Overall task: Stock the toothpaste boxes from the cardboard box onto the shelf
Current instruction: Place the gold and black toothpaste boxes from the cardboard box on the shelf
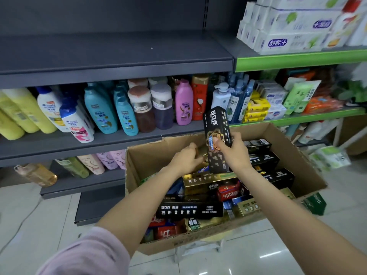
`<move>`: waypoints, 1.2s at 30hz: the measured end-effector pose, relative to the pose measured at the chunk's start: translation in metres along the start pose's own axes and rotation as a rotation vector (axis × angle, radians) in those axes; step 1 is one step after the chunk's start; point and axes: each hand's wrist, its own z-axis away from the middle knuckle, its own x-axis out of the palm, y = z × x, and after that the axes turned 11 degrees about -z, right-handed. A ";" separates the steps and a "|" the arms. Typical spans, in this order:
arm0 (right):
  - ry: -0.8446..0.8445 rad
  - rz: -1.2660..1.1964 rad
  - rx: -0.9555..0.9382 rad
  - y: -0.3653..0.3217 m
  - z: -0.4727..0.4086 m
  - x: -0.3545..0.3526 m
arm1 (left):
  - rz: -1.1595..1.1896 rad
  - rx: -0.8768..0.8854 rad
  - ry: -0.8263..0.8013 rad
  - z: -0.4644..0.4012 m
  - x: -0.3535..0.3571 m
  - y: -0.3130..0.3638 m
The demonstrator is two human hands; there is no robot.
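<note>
An open cardboard box point(151, 155) stands on the floor in front of me, filled with several black, gold, red and blue toothpaste boxes. My right hand point(234, 153) grips a black toothpaste box point(217, 126) and holds it upright above the cardboard box. My left hand point(187, 158) reaches into the far side of the cardboard box and curls round a gold toothpaste box point(202, 153), partly hidden by the fingers. A long black toothpaste box point(188, 210) lies on top near me. The empty grey shelf point(111, 54) runs across the upper left.
Shampoo bottles point(103, 112) fill the grey shelf below the empty one. A green-edged shelf unit point(297, 60) at the right carries white toothpaste packs point(288, 26) on top and soaps and tissues beneath. Tiled floor surrounds the box.
</note>
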 end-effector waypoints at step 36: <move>0.021 0.093 -0.517 -0.247 -0.117 0.094 | -0.172 -0.147 0.601 -0.039 -0.318 -0.079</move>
